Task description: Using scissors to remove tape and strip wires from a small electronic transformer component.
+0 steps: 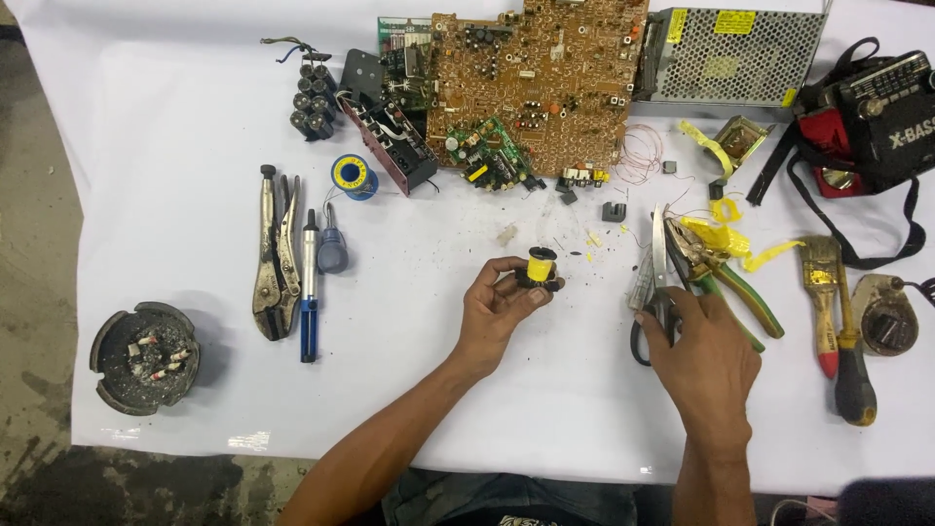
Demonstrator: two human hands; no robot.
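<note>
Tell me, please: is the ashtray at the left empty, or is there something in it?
Not empty. The round dark ashtray holds grey ash and several cigarette butts, seen in its bowl. It sits at the white sheet's left edge.

bobbin (539,267) yellow-black; circuit board (538,83) brown; sheet (175,146) white; pliers (740,292) green-handled

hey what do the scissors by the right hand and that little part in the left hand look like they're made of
Scissors: bare metal blades, by their grey shine; dark handles, probably plastic, under the right hand. Small part in the left hand: black body, likely plastic or ferrite, with a glossy yellow wrap that looks like tape.
</note>
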